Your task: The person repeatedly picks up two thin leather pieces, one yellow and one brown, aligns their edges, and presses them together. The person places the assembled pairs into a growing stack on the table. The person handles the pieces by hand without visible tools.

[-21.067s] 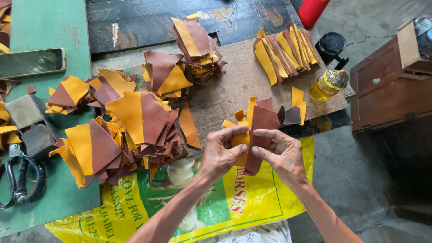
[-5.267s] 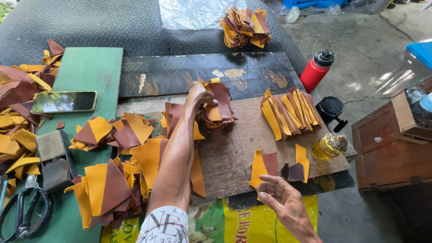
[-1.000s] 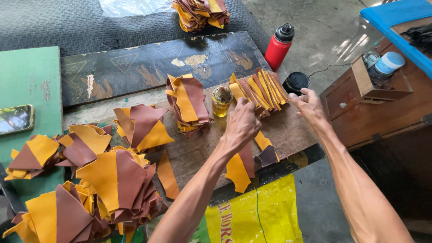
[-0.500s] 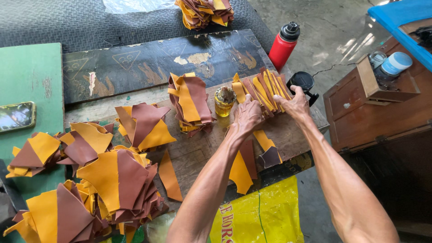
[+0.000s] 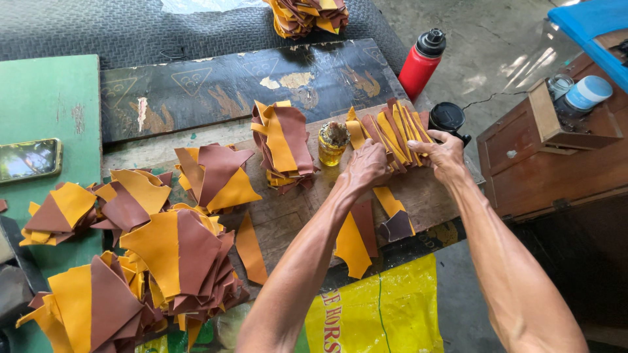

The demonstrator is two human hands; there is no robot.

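Observation:
Both my hands rest on a fanned row of yellow and brown leather strips lying on a worn wooden board. My left hand presses the row's near left side, fingers curled over the strips. At the row's right end, my right hand grips the strips. A small bottle of yellow liquid stands just left of the row. Below my hands lie a few loose yellow and brown pieces.
Piles of yellow-brown leather pieces cover the left; one stack sits beside the bottle, another at the back. A red flask, black lid, wooden box, phone and yellow sack surround the board.
Both hands have reached forward onto the row of strips and closed around its two ends. The view has shifted slightly closer.

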